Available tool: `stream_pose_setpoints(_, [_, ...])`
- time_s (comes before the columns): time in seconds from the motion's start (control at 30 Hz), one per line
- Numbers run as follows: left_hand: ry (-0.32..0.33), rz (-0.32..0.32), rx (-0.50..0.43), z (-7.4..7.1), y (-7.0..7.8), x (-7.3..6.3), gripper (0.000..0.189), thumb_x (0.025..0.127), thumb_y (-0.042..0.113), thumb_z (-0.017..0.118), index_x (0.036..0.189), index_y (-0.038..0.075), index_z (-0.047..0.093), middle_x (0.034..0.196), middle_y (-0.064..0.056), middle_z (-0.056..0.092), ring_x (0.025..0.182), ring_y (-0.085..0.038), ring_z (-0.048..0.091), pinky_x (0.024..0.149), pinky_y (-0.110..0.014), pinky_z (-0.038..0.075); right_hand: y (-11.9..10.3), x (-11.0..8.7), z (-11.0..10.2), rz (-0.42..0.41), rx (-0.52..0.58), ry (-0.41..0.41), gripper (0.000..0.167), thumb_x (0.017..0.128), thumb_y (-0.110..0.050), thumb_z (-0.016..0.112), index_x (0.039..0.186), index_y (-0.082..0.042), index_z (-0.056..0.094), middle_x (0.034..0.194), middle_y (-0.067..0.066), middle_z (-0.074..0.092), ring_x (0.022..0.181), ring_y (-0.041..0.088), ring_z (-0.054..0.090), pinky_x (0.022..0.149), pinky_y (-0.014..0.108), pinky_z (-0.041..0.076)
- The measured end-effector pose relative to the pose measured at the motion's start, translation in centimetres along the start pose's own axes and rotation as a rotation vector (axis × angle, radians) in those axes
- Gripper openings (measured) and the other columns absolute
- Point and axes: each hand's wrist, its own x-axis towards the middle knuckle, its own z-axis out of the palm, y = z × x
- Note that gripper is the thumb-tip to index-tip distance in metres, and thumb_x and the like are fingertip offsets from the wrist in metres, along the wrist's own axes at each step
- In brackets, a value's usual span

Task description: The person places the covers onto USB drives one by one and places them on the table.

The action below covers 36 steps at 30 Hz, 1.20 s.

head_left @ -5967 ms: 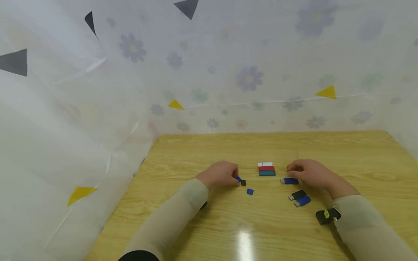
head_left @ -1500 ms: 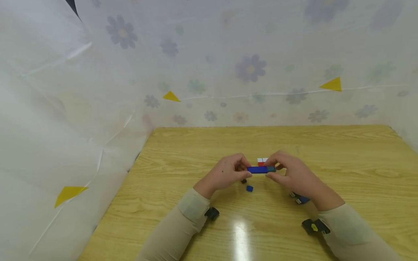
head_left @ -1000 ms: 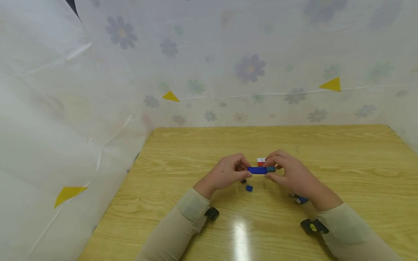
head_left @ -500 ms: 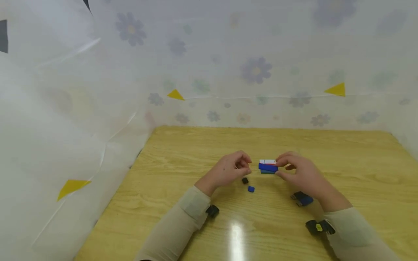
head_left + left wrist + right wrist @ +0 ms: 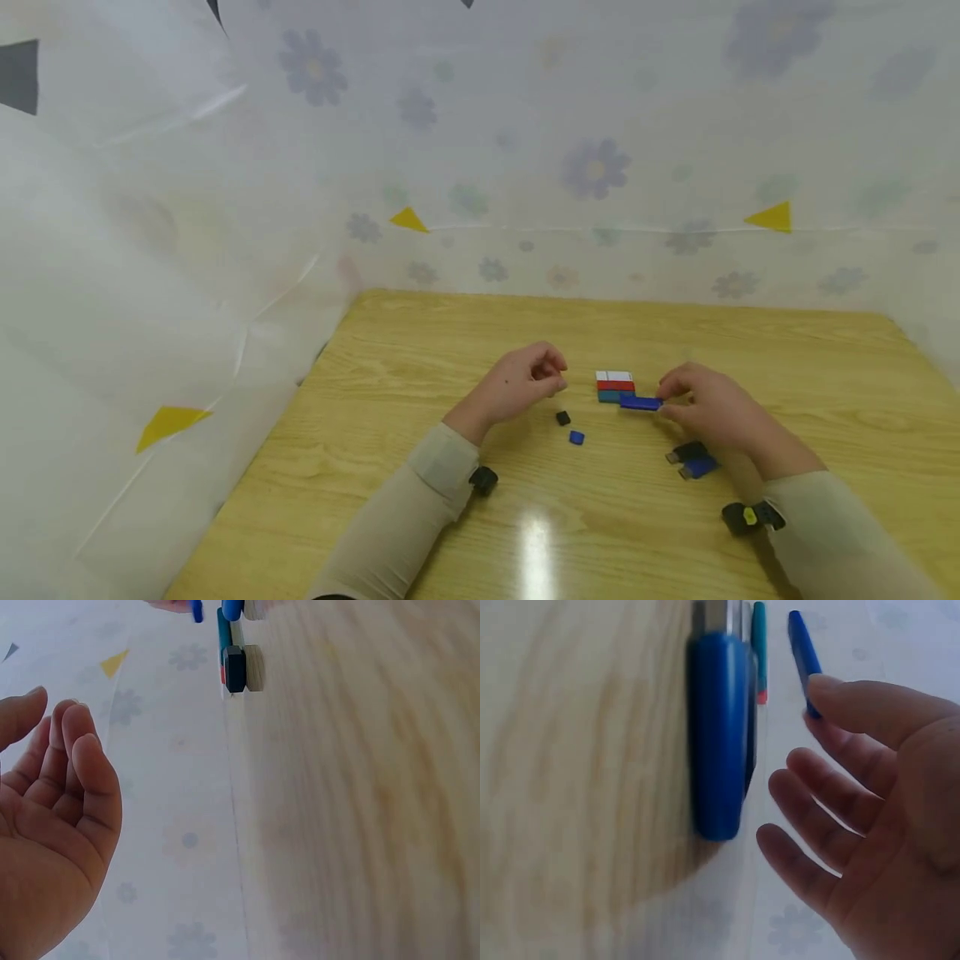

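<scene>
My right hand (image 5: 723,408) pinches one end of a blue USB stick (image 5: 640,403) between thumb and forefinger, its metal plug out of sight. That stick (image 5: 804,664) is clear of the tabletop in the right wrist view. My left hand (image 5: 517,385) hovers with loosely bent fingers and holds nothing; its palm (image 5: 52,825) shows in the left wrist view. Below it lie a small black cap (image 5: 563,417) and a small blue cap (image 5: 577,437). Near my right wrist lie a black USB stick (image 5: 690,451) and a blue one (image 5: 701,467), both with bare plugs.
At the table's middle, white (image 5: 613,377), red (image 5: 616,386) and teal (image 5: 611,397) pieces lie side by side in a tight block. The wooden table (image 5: 450,333) meets a flower-patterned white curtain (image 5: 487,167) at its back edge.
Earlier, my left hand was at a blue cap and my right by a blue stick; then both held the stick. My left hand has let go, and my right has carried it rightward and lower.
</scene>
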Motion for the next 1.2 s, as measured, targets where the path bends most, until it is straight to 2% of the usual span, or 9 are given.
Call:
stream_pose_setpoints(0.17, [-0.004, 0.007, 0.015, 0.1, -0.1, 0.1, 0.011, 0.102, 0.023, 0.064, 0.113, 0.02, 0.062, 0.096, 0.005, 0.065, 0.085, -0.013, 0.061, 0.071, -0.031, 0.052, 0.4, 0.9, 0.1, -0.002, -0.082, -0.051, 0.014, 0.09, -0.019, 0.077, 0.101, -0.011, 0.072, 0.115, 0.011, 0.062, 0.101, 0.03, 0.062, 0.086, 0.053, 0.051])
stream_pose_setpoints(0.43, [-0.018, 0.002, 0.02, 0.2, 0.1, -0.1, 0.01, 0.103, 0.025, 0.062, 0.112, 0.021, 0.062, 0.097, 0.005, 0.065, 0.085, -0.012, 0.063, 0.072, -0.031, 0.052, -0.3, 1.9, 0.6, -0.011, -0.127, -0.115, 0.015, 0.086, -0.017, 0.08, 0.096, -0.011, 0.07, 0.104, 0.007, 0.06, 0.088, 0.023, 0.06, 0.079, 0.048, 0.051])
stream_pose_setpoints(0.93, [-0.06, 0.019, 0.02, 0.3, -0.2, 0.2, 0.01, 0.103, 0.023, 0.062, 0.112, 0.019, 0.062, 0.097, 0.003, 0.066, 0.085, -0.012, 0.063, 0.072, -0.03, 0.052, -0.9, 2.6, 0.9, 0.019, -0.17, -0.146, 0.012, 0.089, -0.019, 0.077, 0.091, -0.015, 0.066, 0.106, 0.009, 0.056, 0.079, 0.019, 0.052, 0.073, 0.043, 0.048])
stream_pose_setpoints(1.2, [-0.079, 0.01, 0.029, 0.2, -0.1, 0.1, 0.02, 0.103, 0.024, 0.062, 0.118, 0.01, 0.063, 0.097, 0.005, 0.066, 0.086, -0.012, 0.064, 0.072, -0.03, 0.053, -1.0, 2.8, 1.1, 0.042, -0.152, -0.15, 0.013, 0.09, -0.02, 0.077, 0.09, -0.015, 0.065, 0.102, 0.006, 0.053, 0.079, 0.02, 0.05, 0.074, 0.042, 0.047])
